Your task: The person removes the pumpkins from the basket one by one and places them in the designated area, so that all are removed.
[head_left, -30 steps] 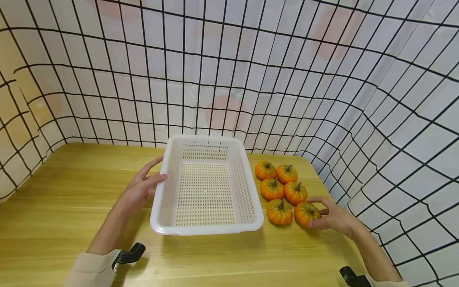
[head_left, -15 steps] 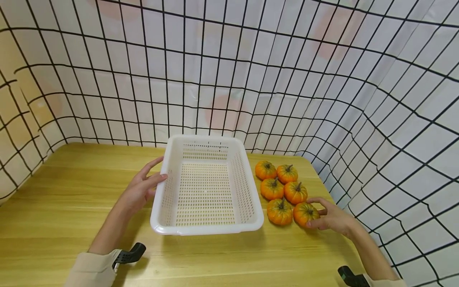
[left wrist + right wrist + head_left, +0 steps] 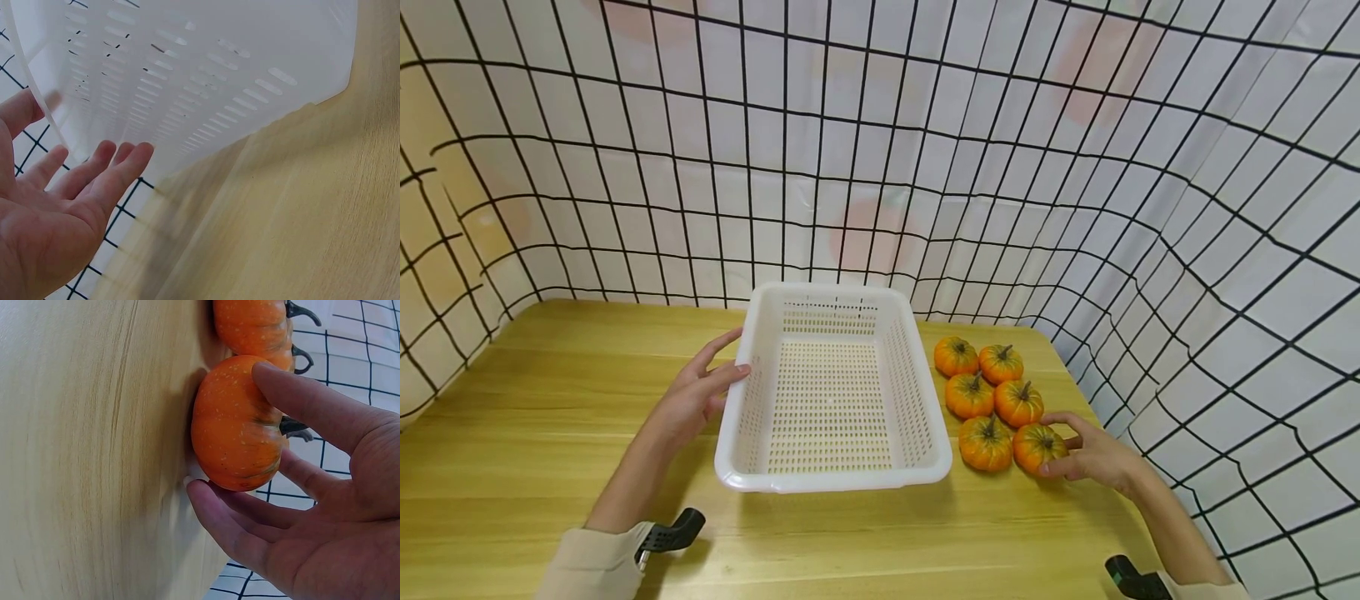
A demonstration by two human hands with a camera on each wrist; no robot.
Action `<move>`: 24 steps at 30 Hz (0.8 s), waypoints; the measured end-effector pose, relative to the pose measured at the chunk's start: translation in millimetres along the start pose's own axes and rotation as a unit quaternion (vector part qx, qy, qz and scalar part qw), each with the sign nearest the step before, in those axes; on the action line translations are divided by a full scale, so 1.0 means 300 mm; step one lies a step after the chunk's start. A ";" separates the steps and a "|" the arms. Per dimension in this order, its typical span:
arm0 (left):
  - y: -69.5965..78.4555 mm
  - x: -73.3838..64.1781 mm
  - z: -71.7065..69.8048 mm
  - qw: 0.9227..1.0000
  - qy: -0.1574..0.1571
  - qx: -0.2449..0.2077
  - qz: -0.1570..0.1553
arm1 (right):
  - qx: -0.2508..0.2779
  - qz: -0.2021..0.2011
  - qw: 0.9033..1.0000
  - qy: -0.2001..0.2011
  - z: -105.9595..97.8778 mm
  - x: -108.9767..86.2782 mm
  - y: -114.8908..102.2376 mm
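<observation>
A white plastic basket (image 3: 835, 481) with slotted walls stands on the wooden table, nothing inside it. My left hand (image 3: 688, 398) holds its left side, thumb over the rim; in the left wrist view the fingers (image 3: 125, 165) lie along the outer wall. To the right of the basket, small orange pumpkins sit in two columns. My right hand (image 3: 1097, 454) grips the nearest right pumpkin (image 3: 1036, 448) from its right side. In the right wrist view, the thumb lies on top of this pumpkin (image 3: 234, 425) by its stem and the other fingers reach low around its side.
Several other pumpkins (image 3: 968, 394) sit close together behind and left of the held one. A white wall covering with black grid lines (image 3: 820, 167) rises behind the table and on both sides. Wooden tabletop (image 3: 512, 433) extends left of the basket.
My right hand and its pumpkin have shifted slightly left, up to the neighbouring pumpkin. The left hand and the basket have stayed put.
</observation>
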State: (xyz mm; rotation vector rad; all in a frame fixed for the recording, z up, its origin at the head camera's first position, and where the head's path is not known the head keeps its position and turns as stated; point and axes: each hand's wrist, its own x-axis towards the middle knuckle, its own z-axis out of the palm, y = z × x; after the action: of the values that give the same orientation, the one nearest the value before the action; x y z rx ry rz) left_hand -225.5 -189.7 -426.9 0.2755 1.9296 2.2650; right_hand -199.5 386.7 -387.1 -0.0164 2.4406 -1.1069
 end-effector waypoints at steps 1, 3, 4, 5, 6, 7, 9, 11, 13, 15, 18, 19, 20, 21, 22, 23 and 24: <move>0.000 0.000 0.001 1.000 -0.001 -0.001 0.000 | 0.000 0.001 1.000 0.000 -0.001 0.001 0.000; 0.000 0.002 0.001 1.000 -0.003 -0.002 0.000 | -0.002 0.003 1.000 0.001 -0.001 0.000 -0.001; -0.001 0.003 0.001 1.000 -0.004 -0.002 0.000 | -0.002 0.006 1.000 0.002 -0.002 0.001 -0.001; -0.001 0.004 0.001 1.000 -0.005 -0.001 0.001 | -0.005 0.006 1.000 0.002 -0.002 0.001 -0.001; 0.000 0.004 0.002 1.000 -0.005 -0.001 0.002 | -0.007 0.007 1.000 0.001 -0.003 0.000 -0.001; 0.000 0.005 0.003 1.000 -0.006 -0.001 0.002 | -0.010 0.007 1.000 0.001 -0.004 0.000 -0.002; 0.001 0.005 0.004 1.000 -0.005 0.001 0.003 | -0.011 0.009 1.000 -0.001 -0.008 -0.001 -0.005; 0.002 0.005 0.005 1.000 -0.005 0.001 0.002 | -0.016 0.007 1.000 -0.007 -0.014 -0.002 -0.009; 0.003 0.005 0.006 1.000 -0.005 0.003 0.001 | -0.018 0.008 1.000 -0.011 -0.023 -0.004 -0.018; 0.004 0.005 0.006 1.000 -0.006 0.003 0.001 | -0.024 0.008 1.000 -0.014 -0.035 -0.008 -0.032; 0.007 0.005 0.005 1.000 -0.007 0.003 -0.003 | -0.045 0.005 0.999 -0.007 -0.056 -0.013 -0.063; 0.008 0.005 0.004 1.000 -0.006 0.002 -0.005 | -0.056 0.004 0.998 -0.003 -0.063 -0.014 -0.075; 0.008 0.004 0.003 1.000 -0.006 0.001 -0.007 | -0.064 0.002 0.998 0.000 -0.069 -0.015 -0.087; 0.009 0.004 0.001 1.000 -0.006 0.001 -0.009 | -0.072 0.000 0.997 0.003 -0.076 -0.015 -0.100; 0.009 0.004 -0.001 1.000 -0.007 0.002 -0.011 | -0.076 -0.002 0.997 0.007 -0.081 -0.016 -0.114; 0.010 0.003 -0.003 1.000 -0.007 0.002 -0.013 | -0.078 -0.006 0.997 0.007 -0.085 -0.015 -0.127; 0.009 0.002 -0.005 1.000 -0.008 0.002 -0.013 | -0.084 -0.008 0.996 0.010 -0.088 -0.015 -0.140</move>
State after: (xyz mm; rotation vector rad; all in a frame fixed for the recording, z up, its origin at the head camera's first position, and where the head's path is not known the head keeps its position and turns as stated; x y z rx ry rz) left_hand -226.5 -191.3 -424.3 0.2655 1.9192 2.2353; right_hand -213.5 377.8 -340.2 -0.0777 2.5491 -0.9096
